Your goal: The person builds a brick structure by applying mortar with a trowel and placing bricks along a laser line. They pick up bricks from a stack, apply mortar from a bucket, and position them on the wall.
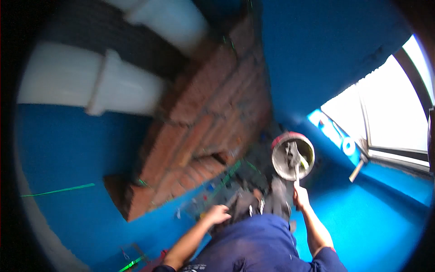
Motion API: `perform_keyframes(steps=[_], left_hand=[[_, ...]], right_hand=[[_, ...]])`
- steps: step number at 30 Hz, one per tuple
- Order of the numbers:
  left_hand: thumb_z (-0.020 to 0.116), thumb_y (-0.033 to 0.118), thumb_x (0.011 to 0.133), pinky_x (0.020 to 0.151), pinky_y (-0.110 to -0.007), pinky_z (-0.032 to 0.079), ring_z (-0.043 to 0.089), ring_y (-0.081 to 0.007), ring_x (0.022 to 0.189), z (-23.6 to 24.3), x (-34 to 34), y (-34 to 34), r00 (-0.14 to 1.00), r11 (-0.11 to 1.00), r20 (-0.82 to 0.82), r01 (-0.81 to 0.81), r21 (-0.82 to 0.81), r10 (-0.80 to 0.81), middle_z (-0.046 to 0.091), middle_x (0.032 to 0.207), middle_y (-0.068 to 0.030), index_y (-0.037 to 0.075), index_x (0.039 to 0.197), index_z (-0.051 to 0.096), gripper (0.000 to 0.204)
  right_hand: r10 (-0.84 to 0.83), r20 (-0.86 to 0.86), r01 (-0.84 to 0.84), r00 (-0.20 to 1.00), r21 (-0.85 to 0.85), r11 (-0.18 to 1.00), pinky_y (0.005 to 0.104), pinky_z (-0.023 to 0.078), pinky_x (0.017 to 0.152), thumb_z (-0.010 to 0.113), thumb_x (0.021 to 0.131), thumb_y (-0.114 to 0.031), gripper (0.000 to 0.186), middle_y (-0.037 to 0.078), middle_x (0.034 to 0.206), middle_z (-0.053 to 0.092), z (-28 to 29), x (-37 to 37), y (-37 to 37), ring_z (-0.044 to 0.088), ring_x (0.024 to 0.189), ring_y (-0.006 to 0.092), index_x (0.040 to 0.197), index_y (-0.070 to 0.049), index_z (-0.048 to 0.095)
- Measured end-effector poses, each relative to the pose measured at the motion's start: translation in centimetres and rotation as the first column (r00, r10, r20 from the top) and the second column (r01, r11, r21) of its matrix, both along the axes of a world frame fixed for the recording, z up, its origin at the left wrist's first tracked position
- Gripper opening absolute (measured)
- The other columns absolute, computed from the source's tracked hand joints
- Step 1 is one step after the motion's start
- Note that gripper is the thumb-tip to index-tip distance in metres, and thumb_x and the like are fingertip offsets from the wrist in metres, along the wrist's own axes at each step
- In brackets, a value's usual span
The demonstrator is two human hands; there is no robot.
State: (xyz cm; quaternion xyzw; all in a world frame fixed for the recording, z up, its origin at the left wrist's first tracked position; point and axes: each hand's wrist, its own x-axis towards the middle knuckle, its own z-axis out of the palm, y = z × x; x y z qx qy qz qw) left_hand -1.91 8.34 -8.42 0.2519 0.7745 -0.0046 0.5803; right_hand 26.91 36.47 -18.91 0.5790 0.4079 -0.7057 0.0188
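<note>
My right hand [300, 198] is closed round the pale handle of a trowel [297, 172]. Its grey, mortar-smeared head lies inside a round bucket [274, 163] with a red outer side and a grey-crusted inside. Something yellow-green shows against the bucket's inner wall. My left hand [217, 215] hangs over the dark floor near my legs, its fingers loosely apart, and I see nothing held in it. Left of the bucket rises a red brick wall [204, 122] with mortar joints and a gap low down. Blur hides the finer detail of the fingers.
Two thick white pipes [131, 84] cross the upper left. Blue walls [326, 54] surround the space. A window [394, 109] is at right, with a hammer-like tool [357, 170] and a white roll [348, 146] by its sill. Rubble [240, 177] litters the floor; green laser lines [59, 190] mark surfaces.
</note>
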Motion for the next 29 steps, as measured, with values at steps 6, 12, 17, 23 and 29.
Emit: perform_keyframes(steps=[6, 12, 17, 23, 29], left_hand=[[0.068, 0.022, 0.082, 0.05, -0.03, 0.041, 0.052, -0.0109, 0.055, -2.4, 0.6, -13.1, 0.707, 0.699, -0.106, -0.707, -0.105, 0.699, 0.059, 0.065, -0.0017, 0.004, 0.074, 0.064, 0.02], [0.067, 0.021, 0.085, 0.073, -0.027, 0.047, 0.064, -0.0146, 0.085, -1.6, 3.3, -13.1, 0.543, 0.531, -0.016, -0.827, -0.186, 0.84, 0.065, 0.099, -0.0048, 0.004, 0.114, 0.059, 0.034], [0.069, 0.02, 0.085, 0.077, -0.03, 0.049, 0.065, -0.0173, 0.086, -1.7, 4.7, -11.5, 0.573, 0.574, 0.054, -0.807, -0.136, 0.818, 0.067, 0.099, -0.0087, 0.0, 0.114, 0.061, 0.036], [0.068, 0.018, 0.086, 0.078, -0.029, 0.05, 0.064, -0.0168, 0.088, -1.4, 6.1, -14.6, 0.556, 0.564, 0.094, -0.818, -0.112, 0.826, 0.066, 0.099, -0.0098, -0.003, 0.115, 0.059, 0.036], [0.068, 0.018, 0.087, 0.074, -0.028, 0.051, 0.064, -0.0146, 0.079, -3.9, 6.9, -19.9, 0.46, 0.466, 0.186, -0.885, 0.011, 0.868, 0.068, 0.09, -0.0059, 0.0, 0.105, 0.063, 0.026]], right_hand=[[0.266, 0.295, -0.31, 0.918, 0.114, 0.944, 0.0356, 0.038, 0.038, 0.046, 0.094, -0.046, 0.052, 0.008, 0.052, 0.054, -7.2, 6.5, -0.9, 0.051, 0.041, 0.0206, 0.064, -0.005, 0.053], [0.469, 0.604, -0.692, 0.645, 0.2, 0.693, 0.0447, 0.052, 0.064, 0.049, 0.092, -0.036, 0.037, 0.017, 0.082, 0.068, -13.0, 3.7, -2.8, 0.066, 0.076, 0.0358, 0.086, -0.001, 0.06], [0.511, 0.61, -0.612, 0.606, -0.053, 0.789, 0.0479, 0.05, 0.079, 0.055, 0.092, -0.034, 0.037, 0.028, 0.1, 0.063, -16.5, 4.4, -8.6, 0.062, 0.094, 0.0442, 0.105, 0.0, 0.049], [0.452, 0.638, -0.504, 0.623, -0.115, 0.856, 0.0491, 0.049, 0.08, 0.051, 0.094, -0.03, 0.032, 0.029, 0.101, 0.063, -13.7, 6.5, -15.3, 0.061, 0.097, 0.045, 0.109, -0.003, 0.043], [0.559, 0.657, -0.677, 0.505, -0.1, 0.729, 0.0481, 0.05, 0.078, 0.052, 0.093, -0.033, 0.036, 0.025, 0.1, 0.065, -9.4, 10.2, -15.6, 0.064, 0.092, 0.0406, 0.115, -0.004, 0.046]])
